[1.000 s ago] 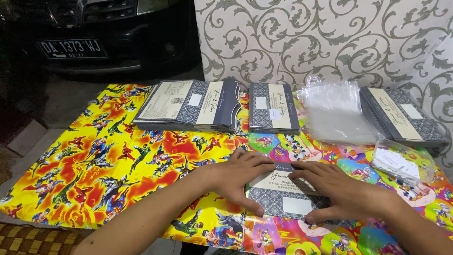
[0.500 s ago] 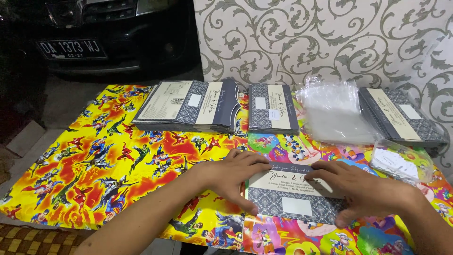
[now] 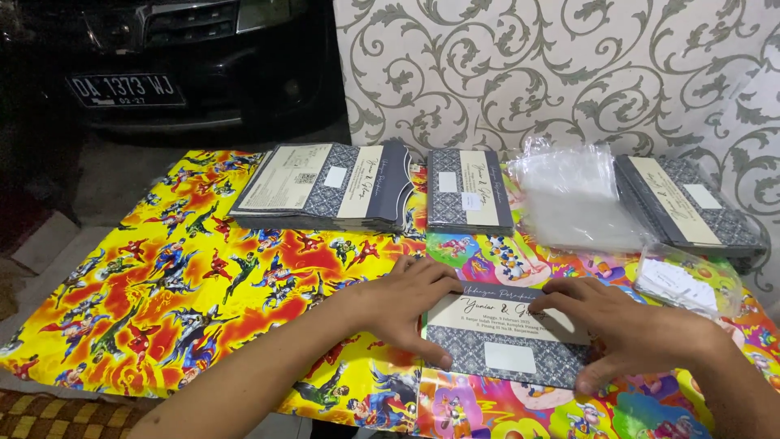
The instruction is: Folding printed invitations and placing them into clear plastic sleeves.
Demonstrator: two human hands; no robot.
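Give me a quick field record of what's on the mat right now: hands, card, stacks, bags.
left hand: flat on the left end of the invitation card
right hand: flat on the card's right end, thumb at its lower edge
card: patterned grey with a cream band, lying flat on the cartoon-print mat
left stack: opened cards, far left
middle stack: folded cards
clear plastic bags: right of the middle stack
right stack: far right
small white slips: bagged, near the right hand
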